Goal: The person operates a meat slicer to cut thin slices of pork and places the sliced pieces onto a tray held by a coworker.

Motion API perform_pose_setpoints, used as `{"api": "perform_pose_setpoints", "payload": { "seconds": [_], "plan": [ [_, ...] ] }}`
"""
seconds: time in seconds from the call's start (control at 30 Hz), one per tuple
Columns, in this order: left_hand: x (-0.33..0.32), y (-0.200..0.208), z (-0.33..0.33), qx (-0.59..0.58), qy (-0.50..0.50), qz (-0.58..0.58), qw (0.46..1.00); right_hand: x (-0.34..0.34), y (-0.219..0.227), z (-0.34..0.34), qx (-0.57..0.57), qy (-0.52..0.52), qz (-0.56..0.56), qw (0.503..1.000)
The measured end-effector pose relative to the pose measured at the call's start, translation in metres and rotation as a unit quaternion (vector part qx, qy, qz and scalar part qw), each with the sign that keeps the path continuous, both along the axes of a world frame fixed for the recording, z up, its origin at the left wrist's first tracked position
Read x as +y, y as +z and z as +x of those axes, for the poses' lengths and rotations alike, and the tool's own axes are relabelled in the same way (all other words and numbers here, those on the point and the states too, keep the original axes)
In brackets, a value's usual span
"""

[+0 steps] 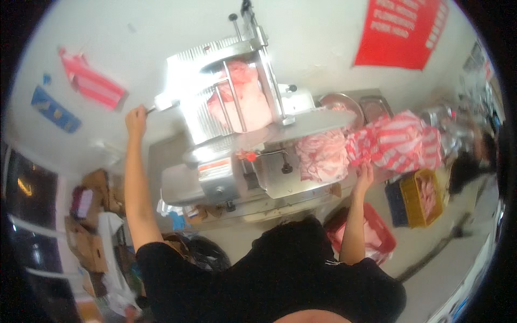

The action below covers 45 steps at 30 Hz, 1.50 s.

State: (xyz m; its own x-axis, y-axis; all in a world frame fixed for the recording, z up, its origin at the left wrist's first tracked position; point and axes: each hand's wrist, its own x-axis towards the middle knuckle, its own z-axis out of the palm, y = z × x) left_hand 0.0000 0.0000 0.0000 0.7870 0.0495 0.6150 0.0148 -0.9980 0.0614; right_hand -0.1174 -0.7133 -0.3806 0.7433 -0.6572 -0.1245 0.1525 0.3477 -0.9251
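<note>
Pale walling [307, 43] is seen behind the slicer [196, 107]. Raw meat [252, 110] is held on its carriage behind metal rods, and slices [323, 159] are heaped at its lower right. By the left hand [135, 119], the handle [152, 109] is gripped in curled fingers; the right hand [365, 173] is placed against striped plastic [412, 142] beside the heap, but whether anything is pinched cannot be told. Slicing is judged to be in hand; a steady carriage stroke would be called for next. Farther out, 1 red crate [385, 229] and 1 yellow crate [411, 200] are set low.
</note>
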Motion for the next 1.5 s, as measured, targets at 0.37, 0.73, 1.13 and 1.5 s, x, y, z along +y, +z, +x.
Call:
{"api": "perform_pose_setpoints", "payload": {
  "seconds": [0.37,0.73,1.13,1.5],
  "plan": [
    [-0.292,-0.058,0.053,0.056,-0.069,-0.042,0.995,0.074,0.098,0.012,-0.237,0.226,-0.646,0.69],
    [-0.136,-0.085,0.02,-0.042,-0.029,-0.067,0.996,0.14,0.052,0.07,-0.064,0.362,-0.574,0.732],
    [-0.033,-0.1,-0.009,-0.073,-0.003,-0.138,0.988,0.083,0.048,0.018,0.057,0.559,0.211,0.8],
    [-0.255,-0.071,0.054,0.09,-0.086,-0.091,0.988,-0.028,0.144,-0.015,-0.128,0.006,-0.158,0.979]
  ]
}}
